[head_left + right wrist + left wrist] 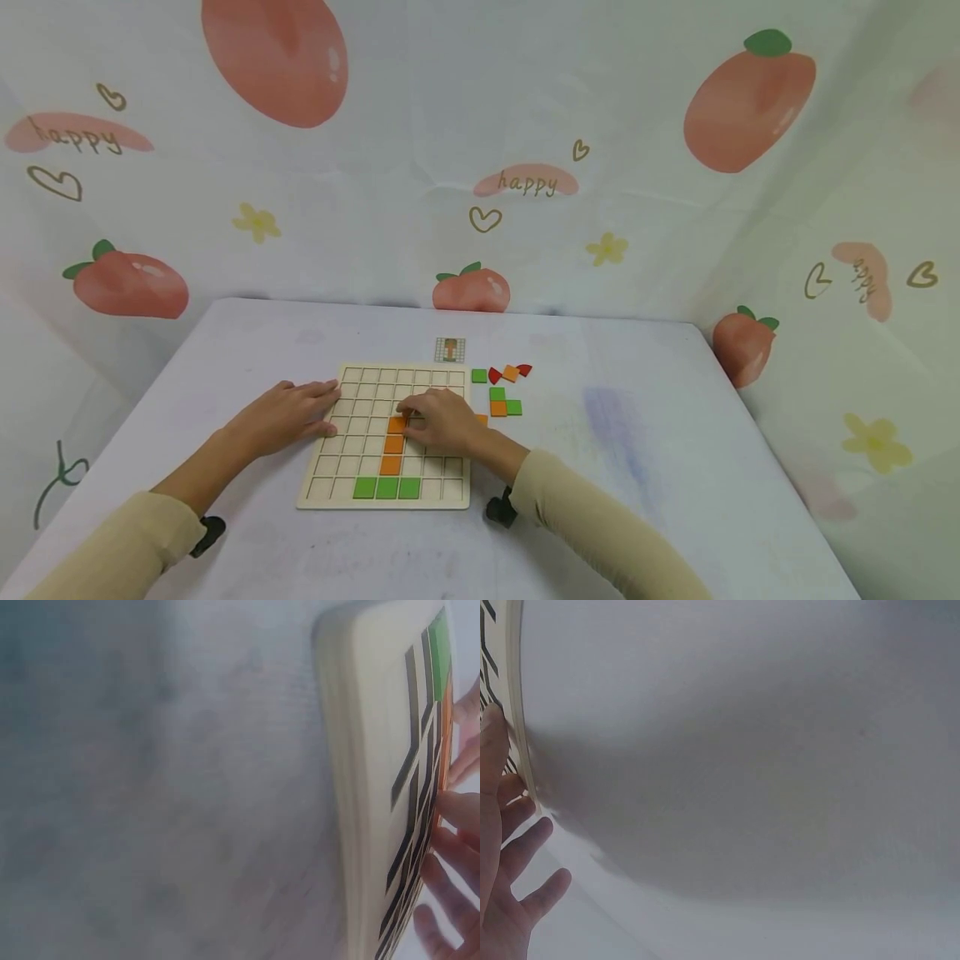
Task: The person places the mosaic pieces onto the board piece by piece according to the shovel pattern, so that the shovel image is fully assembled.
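Note:
A pale wooden grid board [330, 492] lies on the table. Three green tiles [387, 488] sit side by side in its bottom row, and orange tiles [392, 445] form a column above the middle one. My left hand [288, 417] rests along the board's left edge, fingers spread; in the left wrist view, that hand [506, 847] touches the board's rim [514, 682]. My right hand [446, 423] reaches over the board, its bent fingertips touching the uppermost visible orange tile [397, 425]. In the right wrist view, its fingers [448, 889] are spread at the orange tiles [446, 742]; no lifted tile shows.
A small picture card [450, 350] lies behind the board. To the board's right are loose green tiles [479, 376], orange tiles [498, 408] and red pieces [495, 376]. One orange tile [482, 419] is partly hidden near my right wrist. A fruit-patterned cloth [375, 208] hangs behind the table.

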`<control>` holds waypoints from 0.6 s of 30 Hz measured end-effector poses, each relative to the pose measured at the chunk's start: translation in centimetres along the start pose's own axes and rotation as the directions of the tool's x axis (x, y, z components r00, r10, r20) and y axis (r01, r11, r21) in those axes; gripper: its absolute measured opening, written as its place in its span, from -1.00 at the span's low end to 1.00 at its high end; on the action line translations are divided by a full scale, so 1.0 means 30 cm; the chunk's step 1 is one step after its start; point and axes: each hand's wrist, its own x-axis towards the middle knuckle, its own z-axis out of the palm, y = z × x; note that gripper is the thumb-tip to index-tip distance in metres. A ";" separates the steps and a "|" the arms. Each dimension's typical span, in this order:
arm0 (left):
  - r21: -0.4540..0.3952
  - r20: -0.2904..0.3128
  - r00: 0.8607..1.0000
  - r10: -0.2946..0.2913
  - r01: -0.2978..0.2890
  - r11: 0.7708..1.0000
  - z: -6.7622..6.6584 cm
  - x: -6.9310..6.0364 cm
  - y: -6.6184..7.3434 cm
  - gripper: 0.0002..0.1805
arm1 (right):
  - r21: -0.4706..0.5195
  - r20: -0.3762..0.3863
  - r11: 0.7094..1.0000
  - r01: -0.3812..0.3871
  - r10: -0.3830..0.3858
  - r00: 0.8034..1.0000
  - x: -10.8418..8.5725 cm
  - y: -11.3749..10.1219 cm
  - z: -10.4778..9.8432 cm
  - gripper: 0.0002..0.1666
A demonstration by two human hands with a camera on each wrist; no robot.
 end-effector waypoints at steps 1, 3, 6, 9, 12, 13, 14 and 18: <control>0.003 0.000 1.000 0.000 0.000 1.000 0.001 0.001 0.000 -0.30 | 0.011 0.009 1.000 -0.005 0.005 1.000 -0.005 0.001 -0.004 -0.65; 0.007 0.000 1.000 0.000 0.000 1.000 0.004 0.002 0.001 -0.30 | 0.032 0.026 0.999 -0.017 0.016 1.000 -0.016 0.005 -0.015 -0.64; 0.012 -0.002 1.000 0.001 -0.001 1.000 0.005 0.001 0.000 -0.30 | 0.067 0.055 0.997 -0.034 0.030 0.998 -0.038 0.018 -0.035 -0.61; 0.007 -0.003 1.000 0.003 -0.003 1.000 0.003 0.001 0.001 -0.31 | 0.092 0.081 0.994 -0.055 0.048 0.996 -0.073 0.039 -0.059 -0.59; 0.012 -0.003 1.000 0.005 -0.005 1.000 0.002 0.001 -0.001 -0.31 | 0.132 0.087 0.988 -0.080 0.069 0.994 -0.120 0.068 -0.083 -0.57; 0.018 -0.003 1.000 0.006 -0.006 1.000 0.001 0.001 -0.002 -0.31 | 0.142 0.084 0.987 -0.082 0.070 0.994 -0.137 0.080 -0.090 -0.57; 0.021 -0.003 1.000 0.008 -0.008 1.000 -0.002 0.001 -0.001 -0.31 | 0.151 0.079 0.985 -0.084 0.072 0.994 -0.155 0.091 -0.096 -0.56; 0.019 0.008 1.000 0.001 -0.001 1.000 -0.004 0.002 0.004 -0.31 | 0.149 0.044 0.987 -0.065 0.060 0.997 -0.226 0.135 -0.114 -0.55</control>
